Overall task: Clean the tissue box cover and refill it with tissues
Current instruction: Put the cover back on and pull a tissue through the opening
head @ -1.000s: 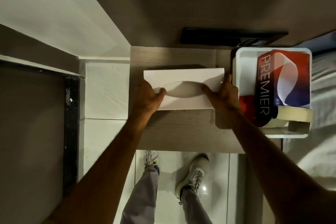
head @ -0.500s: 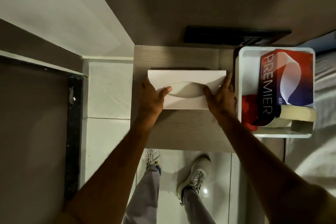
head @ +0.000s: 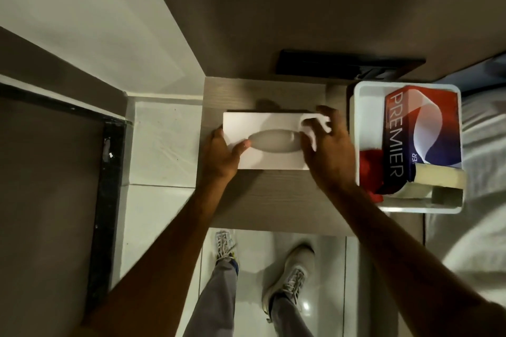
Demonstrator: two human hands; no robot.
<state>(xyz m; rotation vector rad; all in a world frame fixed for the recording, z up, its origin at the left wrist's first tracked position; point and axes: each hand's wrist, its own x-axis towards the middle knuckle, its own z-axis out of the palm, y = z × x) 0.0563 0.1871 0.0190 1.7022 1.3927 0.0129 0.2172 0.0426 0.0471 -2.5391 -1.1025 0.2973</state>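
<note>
Head view, looking straight down: the tissue box cover (head: 262,139) lies flat on a small wood-grain worktop (head: 273,200), long side across the frame, its far edge near the wall. It is a plain white, hard-looking rectangle with crisp corners and a smooth oval recess in the middle of its top. The oval reads grey, and I cannot tell whether it is an open slot or only a shaded dip; no tissue shows through it.

At the near-left corner the left hand (head: 221,157) pins the cover, its thumb lying on the top face beside the oval and the other fingers hidden past the edge, so the hand reads as closed on the cover. That hold probably keeps the light shell from sliding.

Over the right end, the right hand (head: 325,150) has its fingers curled around a small white wad (head: 315,124), which may be a tissue or a cloth. It is pressed on or just above the top surface, which suits wiping; I judge the cleaning step is in hand and the refill not yet begun.

Just to the right stands a white bin (head: 356,117), touching or nearly touching the worktop's side. Inside it a red-and-blue tissue pack (head: 427,131) printed PREMIER sits within reach, likely the refill, with a red cloth (head: 369,164) beside it and a pale roll (head: 438,180) at the near end.
</note>
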